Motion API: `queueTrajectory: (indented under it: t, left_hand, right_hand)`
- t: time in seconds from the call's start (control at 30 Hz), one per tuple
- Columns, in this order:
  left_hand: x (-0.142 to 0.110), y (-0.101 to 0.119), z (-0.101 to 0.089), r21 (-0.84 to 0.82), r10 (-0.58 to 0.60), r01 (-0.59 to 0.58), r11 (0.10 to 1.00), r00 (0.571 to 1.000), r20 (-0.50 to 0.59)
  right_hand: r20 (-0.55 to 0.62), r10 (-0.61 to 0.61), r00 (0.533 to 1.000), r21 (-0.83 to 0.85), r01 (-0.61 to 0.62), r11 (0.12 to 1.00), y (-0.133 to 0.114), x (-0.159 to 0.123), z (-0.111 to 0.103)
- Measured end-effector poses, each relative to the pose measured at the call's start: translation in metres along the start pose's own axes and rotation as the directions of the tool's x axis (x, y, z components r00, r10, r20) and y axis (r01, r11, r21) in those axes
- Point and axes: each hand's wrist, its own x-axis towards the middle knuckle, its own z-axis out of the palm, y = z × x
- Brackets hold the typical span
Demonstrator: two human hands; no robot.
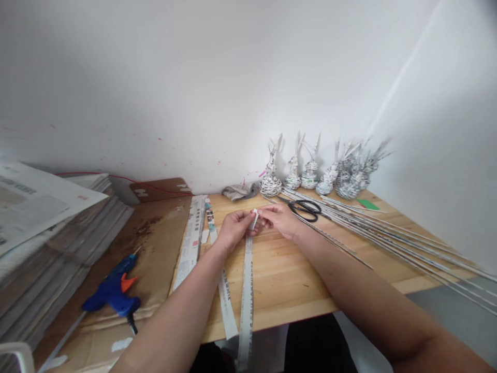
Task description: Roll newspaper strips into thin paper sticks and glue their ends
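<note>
Between my two hands, a newspaper strip is pinched at its upper end, which looks folded or doubled over. The rest of it runs down toward me and hangs past the table's front edge. My left hand is closed, thumb and fingers gripping the strip's end from the left. From the right, my right hand pinches the same end with its fingertips. Just left of this strip lies another newspaper strip, partly covered by my left forearm. Black-handled scissors rest beyond my right wrist.
Several woven paper figures stand along the wall, near a grey cloth. Thin rolled paper sticks spread across the right side. At left are a blue glue gun on cardboard, stacked newspapers and flat newspaper strips.
</note>
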Motion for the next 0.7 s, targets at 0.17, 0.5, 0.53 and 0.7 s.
queueTrajectory:
  t: [0.17, 0.5, 0.53, 0.7]
  left_hand:
    - [0.0003, -0.0013, 0.0003, 0.02, 0.021, -0.021, 1.0, 1.0, -0.019]
    - [0.0003, -0.0003, 0.0011, 0.025, -0.02, 0.021, 0.999, 0.999, -0.05]
    - [0.0001, -0.0001, 0.0012, 0.026, -0.019, 0.02, 0.999, 0.999, -0.049]
    - [-0.0006, 0.0007, 0.0021, 0.021, -0.024, 0.025, 0.999, 0.998, -0.05]
  right_hand:
    - [-0.013, 0.02, 1.0, 0.013, -0.02, 1.0, -0.0025, -0.0008, 0.0005]
    - [-0.056, 0.028, 0.998, 0.015, -0.027, 1.0, 0.0012, 0.0006, 0.0001]
    - [-0.058, 0.031, 0.998, 0.017, -0.03, 0.999, 0.0014, 0.0007, 0.0002]
    - [-0.063, 0.04, 0.997, 0.029, -0.038, 0.999, 0.0024, 0.0008, 0.0007]
